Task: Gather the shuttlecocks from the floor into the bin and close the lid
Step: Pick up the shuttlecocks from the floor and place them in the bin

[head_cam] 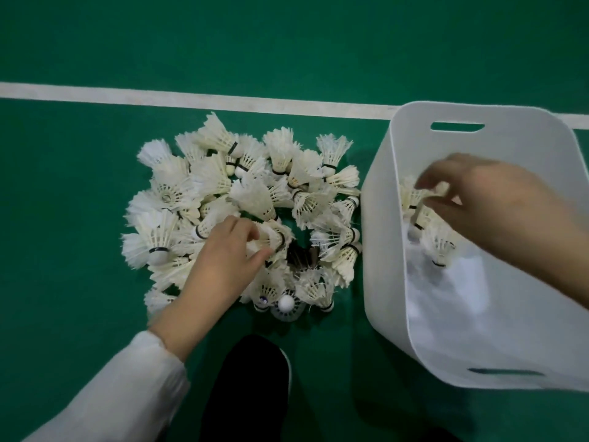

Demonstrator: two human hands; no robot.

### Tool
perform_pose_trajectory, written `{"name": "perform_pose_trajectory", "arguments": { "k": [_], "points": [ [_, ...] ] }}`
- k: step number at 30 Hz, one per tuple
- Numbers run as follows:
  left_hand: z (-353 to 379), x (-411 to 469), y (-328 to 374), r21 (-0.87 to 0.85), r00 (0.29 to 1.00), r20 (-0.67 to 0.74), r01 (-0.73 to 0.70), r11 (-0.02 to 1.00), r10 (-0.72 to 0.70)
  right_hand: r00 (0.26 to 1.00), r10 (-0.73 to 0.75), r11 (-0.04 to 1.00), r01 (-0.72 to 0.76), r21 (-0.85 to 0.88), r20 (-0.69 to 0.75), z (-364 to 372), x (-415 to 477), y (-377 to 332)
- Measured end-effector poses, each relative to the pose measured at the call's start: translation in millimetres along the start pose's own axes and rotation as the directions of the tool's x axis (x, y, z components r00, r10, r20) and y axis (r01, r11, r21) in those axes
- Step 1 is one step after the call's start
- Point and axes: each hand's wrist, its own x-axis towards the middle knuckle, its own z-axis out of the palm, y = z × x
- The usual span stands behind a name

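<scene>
A heap of several white feather shuttlecocks (223, 193) lies on the green floor left of a white plastic bin (382, 250). My left hand (223, 253) reaches into the heap and grips a shuttlecock (274, 237) between thumb and fingers. My right hand (484, 199) hovers over the open bin and pinches a shuttlecock (427, 194) by its feathers. A few shuttlecocks (441, 244) lie inside the bin below that hand. No lid is in view.
A white court line (191, 102) runs across the floor behind the heap. A dark shoe and trouser leg (251, 384) stand at the bottom centre, just short of the heap. Bare green floor (63, 218) stretches to the left and far side.
</scene>
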Motion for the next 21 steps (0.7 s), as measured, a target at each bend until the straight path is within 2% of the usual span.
{"name": "perform_pose_trajectory", "arguments": {
  "k": [2,4,7,12,16,18,21],
  "points": [
    [8,1,-1,-0.001,1.000,0.027,0.007,1.000,-0.006,0.994,-0.111,0.988,0.109,0.107,0.007,-10,-3,-39],
    [13,2,0,0.002,0.998,0.015,-0.063,0.998,0.063,0.978,-0.201,0.964,0.187,0.187,0.058,6,-3,-76],
    [12,-3,-3,0.002,0.996,-0.047,-0.079,0.997,0.079,0.944,-0.307,0.945,0.287,0.158,0.120,61,7,-113],
    [-17,-13,-12,-0.188,0.987,-0.160,0.002,0.982,-0.033,0.935,-0.259,0.959,0.220,0.178,0.241,130,30,-129],
    [-52,-19,-22,-0.363,0.968,-0.174,0.106,0.926,-0.179,0.933,-0.218,0.972,0.179,0.154,0.286,151,42,-132],
    [-67,-18,-30,-0.400,0.955,-0.195,0.131,0.907,-0.224,0.942,-0.193,0.976,0.155,0.156,0.276,155,48,-135],
    [-84,-14,-44,-0.390,0.946,-0.242,0.109,0.914,-0.217,0.950,-0.180,0.972,0.132,0.195,0.254,153,53,-139]
  ]
}}
